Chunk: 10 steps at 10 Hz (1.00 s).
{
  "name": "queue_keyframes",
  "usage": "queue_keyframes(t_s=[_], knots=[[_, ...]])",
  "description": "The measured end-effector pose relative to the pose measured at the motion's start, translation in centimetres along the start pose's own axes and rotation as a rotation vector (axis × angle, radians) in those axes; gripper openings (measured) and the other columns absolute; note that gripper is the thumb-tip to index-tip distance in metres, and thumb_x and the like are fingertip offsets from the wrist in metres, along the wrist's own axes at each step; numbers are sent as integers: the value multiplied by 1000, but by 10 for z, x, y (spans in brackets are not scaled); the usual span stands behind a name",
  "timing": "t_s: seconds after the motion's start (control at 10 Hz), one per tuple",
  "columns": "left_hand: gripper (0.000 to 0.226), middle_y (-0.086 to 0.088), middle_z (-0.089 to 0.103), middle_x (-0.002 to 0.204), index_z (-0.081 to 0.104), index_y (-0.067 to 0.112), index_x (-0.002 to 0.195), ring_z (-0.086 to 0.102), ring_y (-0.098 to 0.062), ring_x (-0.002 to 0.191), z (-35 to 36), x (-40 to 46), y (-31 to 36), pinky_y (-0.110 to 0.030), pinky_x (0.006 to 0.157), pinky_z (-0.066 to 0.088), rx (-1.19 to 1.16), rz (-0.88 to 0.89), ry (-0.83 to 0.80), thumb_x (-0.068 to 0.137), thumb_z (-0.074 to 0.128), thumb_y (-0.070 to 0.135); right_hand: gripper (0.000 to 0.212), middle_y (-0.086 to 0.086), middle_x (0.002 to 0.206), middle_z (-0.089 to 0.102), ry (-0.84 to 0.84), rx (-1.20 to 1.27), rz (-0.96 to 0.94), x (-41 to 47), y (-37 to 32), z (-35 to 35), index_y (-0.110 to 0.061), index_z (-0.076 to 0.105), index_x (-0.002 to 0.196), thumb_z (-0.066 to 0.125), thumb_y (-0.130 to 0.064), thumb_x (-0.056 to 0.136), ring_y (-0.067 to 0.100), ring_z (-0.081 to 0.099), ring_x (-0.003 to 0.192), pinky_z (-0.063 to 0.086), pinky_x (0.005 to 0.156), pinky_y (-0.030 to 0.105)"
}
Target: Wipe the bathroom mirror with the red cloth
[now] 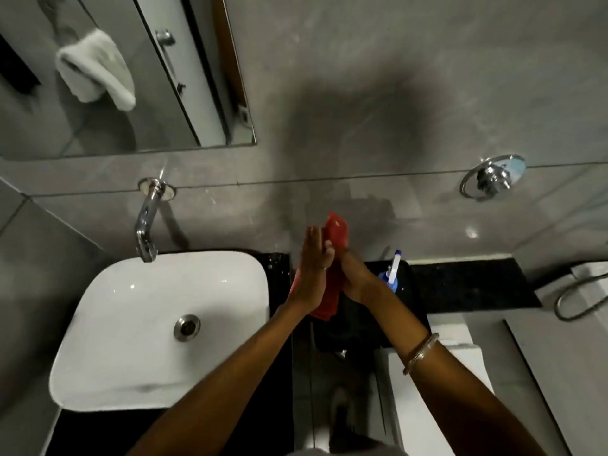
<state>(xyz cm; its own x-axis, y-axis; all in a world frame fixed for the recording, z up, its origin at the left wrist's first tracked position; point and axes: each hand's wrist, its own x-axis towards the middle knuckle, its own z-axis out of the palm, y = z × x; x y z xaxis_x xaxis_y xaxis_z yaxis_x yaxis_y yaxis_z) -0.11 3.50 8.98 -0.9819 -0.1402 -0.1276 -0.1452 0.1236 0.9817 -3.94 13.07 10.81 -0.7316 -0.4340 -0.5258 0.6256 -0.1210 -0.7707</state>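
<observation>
A red cloth (336,238) is pressed between both my hands above the black counter, right of the sink. My left hand (312,268) lies flat against its left side with fingers extended. Gripping the cloth from the right, my right hand (353,274) has its fingers curled into the fabric. A fold of cloth sticks up above the fingers and another hangs down below the palms. The bathroom mirror (115,93) hangs at the upper left on the grey wall, well away from my hands; a white towel shows in its reflection.
A white basin (98,324) with a chrome wall tap (146,225) sits at the left. A blue-and-white spray bottle (391,271) stands on the black counter (467,284) just right of my hands. A chrome ring holder (490,177) is on the wall at right.
</observation>
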Motion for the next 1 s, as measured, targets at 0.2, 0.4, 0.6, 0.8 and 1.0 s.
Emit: queue_keyframes(t_s=[0.2, 0.4, 0.6, 0.8, 1.0], knots=[[27, -11, 71, 121, 62, 19, 126, 69, -21, 102, 18, 7, -66, -41, 95, 56, -116, -666, -50, 102, 58, 30, 17, 11, 85, 72, 170, -2, 212, 37, 63, -69, -9, 71, 94, 54, -5, 98, 26, 68, 83, 57, 81, 37], [55, -10, 67, 134, 53, 15, 146, 63, -15, 106, 33, 11, -132, -21, 74, 51, -36, -781, 4, 95, 58, -4, 36, 8, 94, 68, 270, -153, 246, 82, 96, -101, -7, 57, 127, 53, 10, 95, 20, 67, 80, 58, 69, 33], [48, -11, 65, 133, 53, 14, 144, 66, -13, 103, 39, 19, -172, -15, 71, 52, 30, -733, 51, 98, 58, 0, 46, 21, 130, 65, 320, -437, 290, 131, 128, -116, 1, 50, 145, 56, -1, 99, 36, 67, 111, 57, 97, 45], [56, -10, 40, 163, 38, 11, 156, 28, -28, 157, 27, 2, -134, -16, 119, 34, 355, -431, 27, 104, 56, 18, 53, 13, 160, 42, 363, -1022, -43, 104, 112, -91, -12, 39, 154, 38, -38, 107, 33, 35, 152, 27, 127, 43], [66, -11, 18, 173, 24, 15, 163, -5, -25, 162, -49, 5, -10, -40, 133, 4, 847, 331, 435, 106, 43, 44, 68, 15, 171, 17, 346, -1157, -838, 59, 12, -6, -9, 26, 161, 42, -41, 104, 30, 2, 159, 17, 130, 50]])
